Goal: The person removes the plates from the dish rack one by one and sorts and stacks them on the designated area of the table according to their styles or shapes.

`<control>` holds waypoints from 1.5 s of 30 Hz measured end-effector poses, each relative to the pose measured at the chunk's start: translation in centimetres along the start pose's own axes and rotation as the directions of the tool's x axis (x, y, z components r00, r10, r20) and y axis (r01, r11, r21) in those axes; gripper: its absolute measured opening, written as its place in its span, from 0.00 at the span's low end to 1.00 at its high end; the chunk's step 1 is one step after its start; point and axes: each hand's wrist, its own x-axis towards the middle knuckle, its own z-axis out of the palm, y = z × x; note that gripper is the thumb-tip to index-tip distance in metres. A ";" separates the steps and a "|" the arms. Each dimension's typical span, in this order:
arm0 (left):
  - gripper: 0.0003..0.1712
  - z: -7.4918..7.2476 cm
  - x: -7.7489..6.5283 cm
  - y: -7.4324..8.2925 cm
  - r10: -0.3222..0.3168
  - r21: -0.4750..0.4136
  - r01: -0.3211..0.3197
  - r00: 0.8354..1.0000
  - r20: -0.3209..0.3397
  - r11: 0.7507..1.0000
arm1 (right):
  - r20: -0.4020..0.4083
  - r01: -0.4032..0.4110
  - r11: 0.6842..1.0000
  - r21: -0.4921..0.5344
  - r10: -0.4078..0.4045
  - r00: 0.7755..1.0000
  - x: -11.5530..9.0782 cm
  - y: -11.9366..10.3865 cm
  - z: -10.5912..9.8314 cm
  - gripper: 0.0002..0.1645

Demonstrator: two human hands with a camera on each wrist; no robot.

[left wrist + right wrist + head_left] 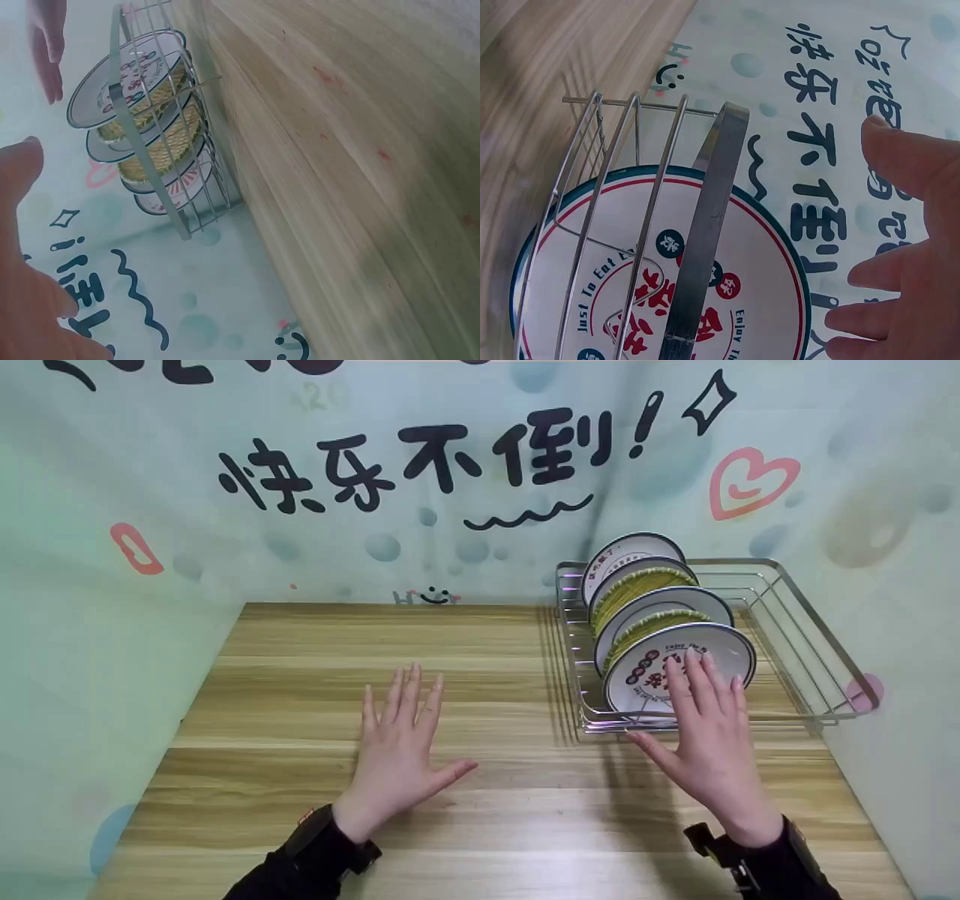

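Observation:
My left hand (397,757) hovers over the left-middle of the table, fingers spread and straight, holding nothing. On the right, my right hand (712,735) also has its fingers spread; in the head view it overlaps the front plate (637,682). That plate is white with a dark blue rim and red print, and leans upright in the wire dish rack (817,637). Behind it stand several white plates and two yellow-green woven discs (637,585), in one row along the rack's left side. In the right wrist view, the right fingers (877,270) are apart from the plate.
The wooden table (322,675) reaches back to a printed cloth backdrop (450,547), which also hangs at both sides. The metal rack's front rail (795,720) stands above the table at the right. Dark bands with devices (322,840) sit on both wrists.

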 end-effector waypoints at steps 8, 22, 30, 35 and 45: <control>0.67 0.3 0.2 -0.1 0.019 0.016 -0.018 0.999 -0.049 1.000 | -0.095 0.023 0.999 0.023 -0.021 0.995 0.7 1.1 -0.3 0.60; 0.68 0.8 0.4 -0.2 0.036 -0.036 -0.040 0.993 -0.109 0.999 | -0.232 0.022 0.996 0.085 -0.001 0.973 1.8 3.7 -0.1 0.56; 0.67 1.4 0.6 0.0 0.059 -0.057 -0.068 0.986 -0.153 0.996 | -0.270 0.004 0.996 0.085 0.019 0.963 2.7 5.1 0.2 0.57; 0.67 1.4 0.9 0.3 0.069 -0.072 -0.077 0.991 -0.111 0.994 | -0.276 -0.012 0.995 0.099 0.039 0.960 3.2 5.9 0.4 0.59; 0.68 1.8 1.5 0.9 0.086 -0.107 -0.097 0.991 -0.101 0.989 | -0.249 -0.039 0.994 0.105 0.064 0.966 4.0 7.3 0.5 0.55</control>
